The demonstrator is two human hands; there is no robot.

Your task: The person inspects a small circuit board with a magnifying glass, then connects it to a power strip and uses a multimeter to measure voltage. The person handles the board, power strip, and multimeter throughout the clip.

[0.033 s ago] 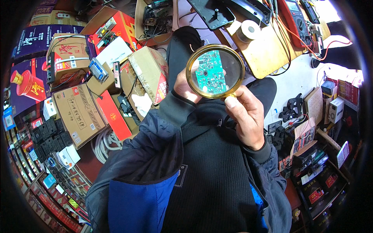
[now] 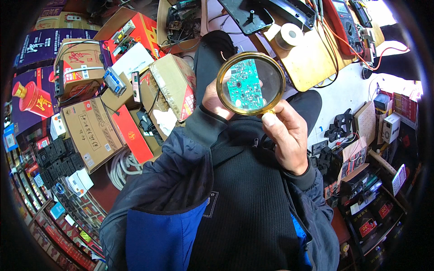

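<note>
At ctr, L hand [image 2: 214, 100] grip on 1 PCB [image 2: 245, 85], R hand [image 2: 289, 134] grip on 1 magnifier [image 2: 271, 82]

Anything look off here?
Mostly clutter: boxes at left lie jumbled at odd angles, a crumpled white wad among them looking discarded. No spill visible; the board is too small to judge for damage.
</note>
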